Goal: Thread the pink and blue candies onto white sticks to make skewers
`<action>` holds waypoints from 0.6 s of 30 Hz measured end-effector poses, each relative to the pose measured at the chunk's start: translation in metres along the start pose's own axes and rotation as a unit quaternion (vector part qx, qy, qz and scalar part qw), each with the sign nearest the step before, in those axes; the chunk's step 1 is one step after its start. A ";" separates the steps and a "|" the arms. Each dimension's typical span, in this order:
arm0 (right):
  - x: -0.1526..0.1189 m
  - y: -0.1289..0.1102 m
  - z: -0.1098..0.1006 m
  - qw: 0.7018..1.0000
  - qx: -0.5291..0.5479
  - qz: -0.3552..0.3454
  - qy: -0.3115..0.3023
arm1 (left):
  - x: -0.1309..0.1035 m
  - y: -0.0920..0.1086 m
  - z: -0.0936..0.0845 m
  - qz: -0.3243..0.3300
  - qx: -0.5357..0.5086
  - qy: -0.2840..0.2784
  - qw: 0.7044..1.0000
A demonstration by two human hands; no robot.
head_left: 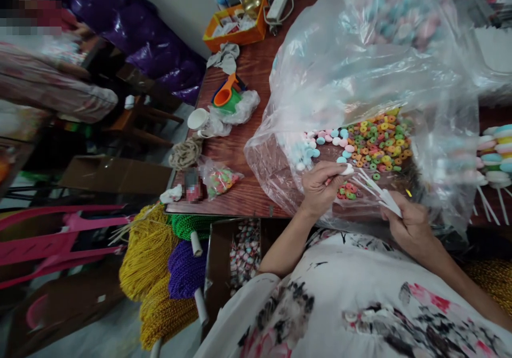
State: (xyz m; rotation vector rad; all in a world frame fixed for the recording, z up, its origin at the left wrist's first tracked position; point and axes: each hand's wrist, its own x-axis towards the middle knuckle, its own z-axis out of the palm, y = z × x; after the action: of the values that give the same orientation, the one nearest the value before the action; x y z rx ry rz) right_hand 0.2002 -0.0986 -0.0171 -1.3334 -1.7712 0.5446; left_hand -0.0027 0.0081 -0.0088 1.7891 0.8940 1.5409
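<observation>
My left hand (321,186) is closed in a pinch on a small white round piece (348,169), held above the table edge. My right hand (411,218) is closed round several thin white sticks (389,202), whose far ends fan out toward my left hand. Just beyond both hands lie loose pastel button-shaped pieces (320,140) in blue, pink and white. Beside them is a heap of small coloured rings (380,138). These pieces lie at the mouth of a large clear plastic bag (316,64), with more pastel pieces inside it.
At the right, striped pastel stacks on sticks (502,147) lie together. Left on the table (256,176) are a small bag of rings (221,181), a green cup (228,102) and an orange tray (234,35). Yellow cord bundles (146,251) stand below. Another person sits far left.
</observation>
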 end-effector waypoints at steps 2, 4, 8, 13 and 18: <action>0.003 -0.007 0.002 1.000 0.025 0.013 0.006 | 0.001 0.003 -0.001 0.031 0.021 -0.003 0.999; 0.005 -0.012 0.004 0.998 0.047 0.033 0.015 | 0.001 0.006 -0.002 0.067 0.041 -0.012 0.997; 0.007 -0.016 0.009 0.993 0.084 0.075 0.021 | 0.001 0.009 -0.006 0.129 0.108 -0.033 0.985; 0.000 -0.007 0.026 0.982 0.148 0.105 0.046 | 0.000 0.012 -0.006 0.129 0.157 -0.022 0.979; -0.005 -0.005 0.048 0.963 0.228 0.128 0.067 | 0.000 0.015 0.003 0.165 0.141 0.018 0.976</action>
State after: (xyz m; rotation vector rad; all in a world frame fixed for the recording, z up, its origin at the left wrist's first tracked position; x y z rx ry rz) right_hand 0.1585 -0.0990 -0.0417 -1.2396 -1.2676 0.9196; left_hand 0.0014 -0.0013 0.0029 2.2090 0.9023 1.7208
